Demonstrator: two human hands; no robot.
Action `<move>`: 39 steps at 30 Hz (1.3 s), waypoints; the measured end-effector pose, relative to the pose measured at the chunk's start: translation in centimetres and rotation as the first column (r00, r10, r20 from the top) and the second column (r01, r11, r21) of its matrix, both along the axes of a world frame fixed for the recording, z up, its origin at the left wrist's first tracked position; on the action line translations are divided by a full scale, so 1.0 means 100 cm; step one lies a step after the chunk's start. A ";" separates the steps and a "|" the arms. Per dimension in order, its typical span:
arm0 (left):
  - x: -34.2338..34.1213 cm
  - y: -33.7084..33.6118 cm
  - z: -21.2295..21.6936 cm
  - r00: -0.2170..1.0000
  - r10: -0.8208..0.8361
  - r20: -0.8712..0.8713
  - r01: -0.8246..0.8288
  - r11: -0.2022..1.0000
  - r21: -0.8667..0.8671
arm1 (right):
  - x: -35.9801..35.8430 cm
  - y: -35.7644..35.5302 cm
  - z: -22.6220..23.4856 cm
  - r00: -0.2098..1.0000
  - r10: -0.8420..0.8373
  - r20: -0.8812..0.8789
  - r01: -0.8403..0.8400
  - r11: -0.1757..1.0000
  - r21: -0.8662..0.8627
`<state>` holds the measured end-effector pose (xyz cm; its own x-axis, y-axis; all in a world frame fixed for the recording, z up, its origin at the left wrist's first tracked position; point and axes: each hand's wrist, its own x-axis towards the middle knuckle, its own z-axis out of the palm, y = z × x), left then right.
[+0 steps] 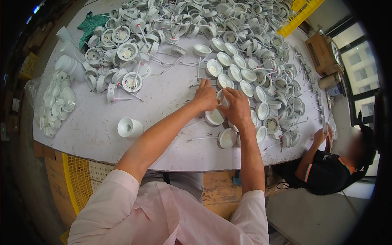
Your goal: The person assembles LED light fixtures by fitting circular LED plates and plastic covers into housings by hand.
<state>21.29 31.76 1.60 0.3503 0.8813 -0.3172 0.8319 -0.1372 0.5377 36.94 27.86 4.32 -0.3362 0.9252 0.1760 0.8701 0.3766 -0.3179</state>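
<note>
Seen from above, a person in a pale pink top leans over a white worktable (pixel 163 102) with both bare forearms stretched forward. Left hand (pixel 205 97) and right hand (pixel 236 109) meet near the middle of the table, fingers curled together around one small white round lamp housing (pixel 222 99) that is mostly hidden between them; both hands grip it. Just below the hands, on the table, lies another white lamp fitting (pixel 214 117), and nearer the table's front edge a further one (pixel 227 138) with a thin white wire trailing leftward. Beyond the hands, a curved row of white reflector cups (pixel 228 65) runs across the table, and behind that a large heap of similar wired fittings (pixel 196 20) covers the far part. Toward the table's left side sit a clear plastic bag of white parts (pixel 55 102) and a short white cylinder (pixel 130 128) standing alone. At the table's right edge, another person in a dark shirt (pixel 326 173) sits with a hand (pixel 320 136) raised to the tabletop.
</note>
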 end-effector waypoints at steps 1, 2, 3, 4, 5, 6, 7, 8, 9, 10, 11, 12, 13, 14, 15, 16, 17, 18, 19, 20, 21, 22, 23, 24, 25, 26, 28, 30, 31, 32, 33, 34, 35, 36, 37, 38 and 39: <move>0.001 0.001 0.000 1.000 0.007 -0.016 -0.007 1.000 -0.005 | 0.000 0.000 0.000 1.000 -0.001 -0.002 0.001 1.000 -0.003; 0.002 0.002 0.000 1.000 0.007 -0.018 -0.007 1.000 -0.007 | -0.001 0.000 0.000 1.000 -0.009 0.003 0.009 1.000 -0.004; 0.004 0.003 0.003 0.999 -0.011 -0.047 0.010 1.000 -0.013 | -0.001 -0.001 0.000 1.000 -0.018 0.009 0.018 1.000 -0.008; 0.005 0.003 0.006 0.997 -0.028 -0.075 0.027 0.999 -0.018 | 0.000 -0.001 0.001 1.000 -0.018 0.008 0.018 1.000 -0.011; 0.006 0.004 0.009 0.997 -0.029 -0.076 0.027 0.999 -0.021 | 0.001 0.000 0.001 1.000 -0.017 -0.001 0.017 1.000 -0.018; 0.007 0.005 0.012 0.993 -0.066 -0.101 0.063 0.997 -0.037 | 0.001 0.000 0.001 1.000 -0.017 -0.009 0.017 1.000 -0.025; 0.008 0.006 0.015 0.987 -0.103 -0.125 0.098 0.994 -0.053 | 0.002 0.001 0.001 1.000 -0.018 -0.009 0.017 0.999 -0.027; 0.010 0.006 0.016 0.987 -0.104 -0.125 0.099 0.994 -0.053 | 0.002 0.001 0.002 1.000 -0.016 -0.013 0.016 1.000 -0.025; 0.009 0.008 0.014 0.981 -0.124 -0.150 0.119 0.992 -0.044 | 0.001 0.002 0.002 1.000 -0.010 -0.019 0.009 1.000 -0.021; 0.008 0.009 0.012 0.974 -0.143 -0.175 0.139 0.990 -0.034 | -0.001 0.001 0.002 1.000 -0.005 -0.020 0.005 1.000 -0.018; 0.008 0.008 0.010 0.975 -0.137 -0.176 0.134 0.991 -0.030 | -0.002 0.000 0.002 1.000 -0.008 -0.027 0.007 1.000 -0.015; 0.008 0.007 0.007 0.977 -0.119 -0.175 0.120 0.993 -0.006 | -0.003 -0.001 0.002 0.999 -0.008 -0.033 0.008 1.000 -0.011; 0.008 0.006 0.004 0.980 -0.100 -0.173 0.105 0.994 0.019 | -0.004 -0.001 0.002 0.999 0.000 -0.033 0.000 1.000 -0.004; 0.009 0.006 0.003 0.981 -0.090 -0.173 0.096 0.995 0.026 | -0.003 -0.002 0.002 0.999 0.008 -0.039 -0.007 0.999 0.036; 0.011 0.006 0.003 0.977 -0.110 -0.182 0.116 0.993 0.026 | -0.002 -0.002 0.002 0.999 0.018 -0.045 -0.014 0.997 0.077; 0.011 0.006 0.003 0.973 -0.128 -0.191 0.136 0.990 0.026 | -0.001 -0.002 0.001 0.999 0.027 -0.042 -0.024 0.996 0.086; 0.009 0.005 0.002 0.975 -0.117 -0.189 0.126 0.991 0.036 | 0.001 -0.002 0.000 0.999 0.006 -0.036 -0.005 0.999 0.034; 0.008 0.004 0.002 0.985 -0.116 -0.129 0.121 0.992 0.032 | 0.001 -0.002 -0.001 0.999 -0.018 -0.026 0.018 1.000 -0.018; 0.006 0.002 0.005 0.991 -0.115 -0.068 0.117 0.993 0.030 | 0.001 -0.002 -0.002 1.000 -0.010 -0.019 0.010 1.000 -0.008; 0.005 0.005 -0.002 0.991 -0.126 -0.038 0.128 0.991 0.050 | 0.001 -0.002 -0.002 1.000 -0.013 -0.005 0.013 1.000 0.015; 0.002 0.004 -0.005 0.993 -0.112 -0.042 0.114 0.992 0.058 | -0.001 -0.002 -0.002 1.000 -0.012 -0.004 0.012 0.999 0.034; -0.001 0.001 -0.007 0.997 -0.077 -0.020 0.078 0.993 0.085 | -0.004 -0.003 -0.002 1.000 -0.010 0.006 0.009 0.999 0.035; -0.004 0.000 -0.010 0.999 -0.041 0.004 0.041 0.993 0.112 | -0.007 -0.003 -0.002 1.000 0.006 0.003 -0.006 0.999 0.045; -0.004 -0.002 -0.008 0.999 -0.034 0.009 0.033 0.991 0.126 | -0.007 -0.003 -0.001 1.000 -0.007 0.023 0.006 0.999 0.040; -0.005 -0.004 -0.006 1.000 -0.025 0.018 0.022 0.990 0.136 | -0.008 -0.004 -0.001 0.999 -0.020 0.041 0.019 0.999 0.037; -0.008 -0.008 -0.005 0.996 0.008 0.084 -0.023 0.984 0.178 | -0.007 -0.003 0.001 0.998 -0.014 0.059 0.013 1.000 0.018; -0.013 -0.022 -0.001 0.962 0.071 0.263 -0.152 0.942 0.301 | -0.001 -0.006 0.009 0.999 -0.025 0.047 0.023 0.999 0.046; -0.027 -0.040 -0.004 0.901 0.090 0.424 -0.258 0.898 0.357 | -0.007 -0.004 0.021 0.999 -0.044 -0.015 0.046 0.993 0.112; -0.034 -0.052 -0.007 0.817 0.081 0.571 -0.355 0.851 0.387 | -0.013 -0.002 0.024 0.999 -0.042 -0.015 0.044 0.992 0.120; -0.043 -0.068 -0.009 0.786 0.086 0.613 -0.389 0.838 0.382 | -0.021 0.000 0.026 0.992 -0.049 -0.114 0.063 0.991 0.122; -0.055 -0.085 -0.011 0.754 0.091 0.651 -0.425 0.823 0.377 | -0.031 0.005 0.026 0.975 -0.052 -0.215 0.080 0.989 0.122; -0.063 -0.105 -0.013 0.733 0.103 0.673 -0.445 0.820 0.360 | -0.040 0.013 0.021 0.959 -0.008 -0.283 0.046 0.990 0.130; -0.076 -0.125 -0.018 0.712 0.130 0.690 -0.477 0.810 0.340 | -0.062 0.018 0.027 0.940 -0.060 -0.336 0.066 0.998 0.006; -0.084 -0.144 -0.019 0.693 0.136 0.708 -0.486 0.814 0.319 | -0.076 0.026 0.025 0.936 -0.046 -0.348 0.057 0.998 0.021; -0.094 -0.163 -0.019 0.674 0.152 0.723 -0.500 0.814 0.295 | -0.091 0.036 0.018 0.932 -0.025 -0.363 0.038 0.999 0.031; -0.101 -0.182 -0.018 0.681 0.134 0.720 -0.495 0.809 0.317 | -0.102 0.047 0.016 0.931 -0.017 -0.366 0.033 0.999 0.036; -0.109 -0.198 -0.017 0.689 0.119 0.715 -0.490 0.803 0.339 | -0.115 0.061 0.012 0.929 -0.027 -0.370 0.049 0.997 0.051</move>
<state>10.40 11.99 -0.11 -0.0210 0.9345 0.3554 0.3537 -0.3255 0.8769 25.49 33.94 5.50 -0.2019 0.9204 0.3348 0.7097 0.3731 -0.5976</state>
